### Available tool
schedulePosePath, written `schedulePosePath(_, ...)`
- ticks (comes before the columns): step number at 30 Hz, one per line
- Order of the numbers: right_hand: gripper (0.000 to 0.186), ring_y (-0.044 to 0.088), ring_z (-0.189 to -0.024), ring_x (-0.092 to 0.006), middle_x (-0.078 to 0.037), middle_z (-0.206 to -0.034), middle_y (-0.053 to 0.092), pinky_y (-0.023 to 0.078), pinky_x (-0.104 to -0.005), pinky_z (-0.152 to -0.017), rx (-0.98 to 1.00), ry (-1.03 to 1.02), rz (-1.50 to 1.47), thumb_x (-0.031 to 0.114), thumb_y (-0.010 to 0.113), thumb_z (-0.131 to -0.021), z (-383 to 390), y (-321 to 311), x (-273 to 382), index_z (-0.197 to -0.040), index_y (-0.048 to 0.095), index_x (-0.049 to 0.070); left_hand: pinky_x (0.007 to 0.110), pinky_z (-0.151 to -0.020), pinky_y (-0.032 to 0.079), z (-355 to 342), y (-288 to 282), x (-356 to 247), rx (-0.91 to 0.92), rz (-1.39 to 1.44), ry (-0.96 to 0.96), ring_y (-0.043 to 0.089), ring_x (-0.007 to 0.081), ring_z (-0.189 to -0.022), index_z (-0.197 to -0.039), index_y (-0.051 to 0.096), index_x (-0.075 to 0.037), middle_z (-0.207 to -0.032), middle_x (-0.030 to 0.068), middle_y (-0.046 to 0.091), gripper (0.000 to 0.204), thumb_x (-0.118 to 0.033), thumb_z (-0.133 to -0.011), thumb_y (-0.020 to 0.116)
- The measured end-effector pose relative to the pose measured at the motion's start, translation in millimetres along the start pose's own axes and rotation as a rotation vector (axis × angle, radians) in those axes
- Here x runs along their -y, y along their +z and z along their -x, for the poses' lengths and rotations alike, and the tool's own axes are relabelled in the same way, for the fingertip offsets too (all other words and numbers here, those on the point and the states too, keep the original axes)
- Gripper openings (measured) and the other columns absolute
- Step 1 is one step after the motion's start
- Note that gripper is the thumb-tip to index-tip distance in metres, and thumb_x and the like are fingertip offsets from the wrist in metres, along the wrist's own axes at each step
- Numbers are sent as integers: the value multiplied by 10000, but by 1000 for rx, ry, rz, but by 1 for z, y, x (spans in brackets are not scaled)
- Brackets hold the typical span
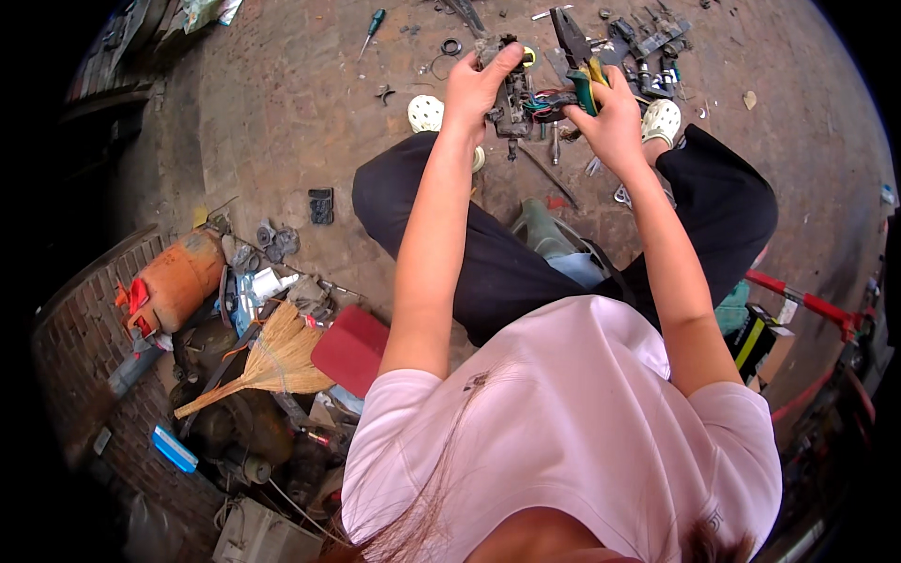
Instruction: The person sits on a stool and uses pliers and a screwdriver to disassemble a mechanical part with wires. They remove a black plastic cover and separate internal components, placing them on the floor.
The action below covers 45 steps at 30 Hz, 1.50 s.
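My left hand [483,84] grips a dark, grimy mechanical assembly [511,108] held upright between my knees, with a small yellow ring beside my thumb. Bundled coloured wires [544,107] come out of its right side. My right hand [605,117] is closed on pliers [572,42] with green and yellow handles, jaws raised toward the top of the view, just right of the assembly. My fingertips on both hands are partly hidden.
A screwdriver [374,28] and scattered dark metal parts [657,52] lie on the dusty brick floor [263,113]. An orange gas cylinder [183,281], straw broom [277,357] and red pad [347,342] are at my left. A red metal bar [817,305] is at my right.
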State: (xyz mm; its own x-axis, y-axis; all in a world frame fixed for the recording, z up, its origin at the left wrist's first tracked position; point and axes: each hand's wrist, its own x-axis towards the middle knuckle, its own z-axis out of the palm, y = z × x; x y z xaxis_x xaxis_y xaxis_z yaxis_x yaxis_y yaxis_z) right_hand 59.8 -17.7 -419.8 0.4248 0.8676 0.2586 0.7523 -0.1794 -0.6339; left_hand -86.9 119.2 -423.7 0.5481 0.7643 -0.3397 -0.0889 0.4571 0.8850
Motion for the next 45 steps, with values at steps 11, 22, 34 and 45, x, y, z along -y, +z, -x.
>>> schedulePosePath(11,321,557,-852,-314,-144,-992,530,467,-374,-738,306,-287,-86,163,792,-720,-49,-55,-49,-890,604,-34,297,-680,529,3,22,10,42,150,11,639,131,-774,-1047,622,17,-920,61,665,338,-199,-803,710)
schedulePosePath(22,376,525,-841,-308,-116,-857,462,431,-382,-722,348,-248,-201,220,813,-703,-70,-45,-83,-818,566,-39,388,-883,539,-29,41,31,138,211,-223,662,272,-975,-1211,547,58,-1119,190,645,609,-454,-883,522)
schedulePosePath(34,321,521,-777,-175,-65,-824,516,414,-320,-672,436,110,-554,217,787,-766,-81,-44,-76,-766,595,-40,413,-918,528,-50,58,50,60,430,-366,623,297,-1066,-1303,487,8,-1215,192,600,857,-715,-852,400)
schedulePosePath(45,293,531,-725,-92,-6,-820,552,413,-259,-637,474,420,-750,259,771,-794,-73,-35,-73,-813,679,-18,424,-882,546,-49,57,60,90,606,-446,639,292,-1015,-1274,507,8,-1173,193,615,813,-686,-864,400)
